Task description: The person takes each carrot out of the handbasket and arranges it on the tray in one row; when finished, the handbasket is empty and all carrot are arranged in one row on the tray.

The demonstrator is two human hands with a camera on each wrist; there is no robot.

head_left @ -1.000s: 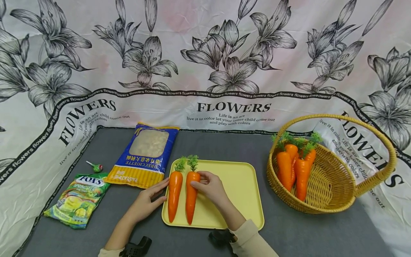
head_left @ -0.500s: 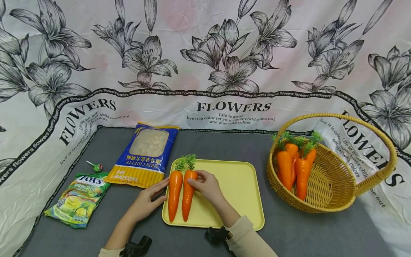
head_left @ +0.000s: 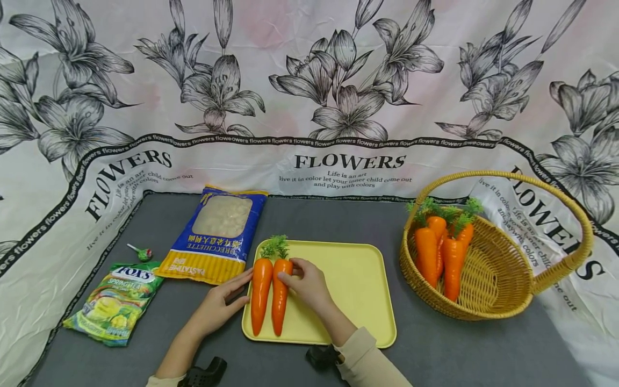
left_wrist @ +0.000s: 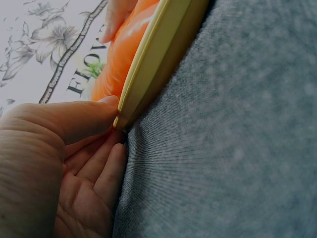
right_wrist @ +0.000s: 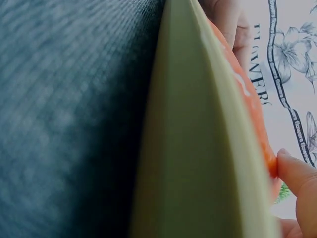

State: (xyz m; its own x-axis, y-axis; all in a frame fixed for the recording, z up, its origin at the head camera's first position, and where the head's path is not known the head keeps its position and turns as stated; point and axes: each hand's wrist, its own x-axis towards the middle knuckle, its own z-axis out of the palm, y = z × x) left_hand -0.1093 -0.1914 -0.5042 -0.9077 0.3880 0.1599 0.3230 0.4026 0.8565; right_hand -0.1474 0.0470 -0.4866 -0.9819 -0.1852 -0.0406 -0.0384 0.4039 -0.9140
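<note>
Two toy carrots lie side by side on the left part of a yellow tray (head_left: pixel 348 290), green tops toward the back. My right hand (head_left: pixel 309 285) holds the upper part of the right carrot (head_left: pixel 279 306), thumb across its top and fingers at its right side. The right wrist view shows that thumb (right_wrist: pixel 292 171) against the orange surface. My left hand (head_left: pixel 217 306) is at the tray's left edge beside the left carrot (head_left: pixel 260 295), fingers fairly straight. In the left wrist view its thumb (left_wrist: pixel 94 116) touches the tray rim (left_wrist: pixel 143 64), with the other fingers below.
On the right a wicker basket (head_left: pixel 503 290) with a tall handle holds several more carrots (head_left: pixel 426 255). Left of the tray lie a blue and yellow pasta bag (head_left: pixel 193 263), a green candy bag (head_left: pixel 116 303) and a lollipop (head_left: pixel 144 253). A floral cloth (head_left: pixel 338 107) hangs behind the grey table.
My right hand has moved left with the right carrot, narrowing the gap to the left carrot; their green tops now overlap. My left hand has stayed at the tray's edge.
</note>
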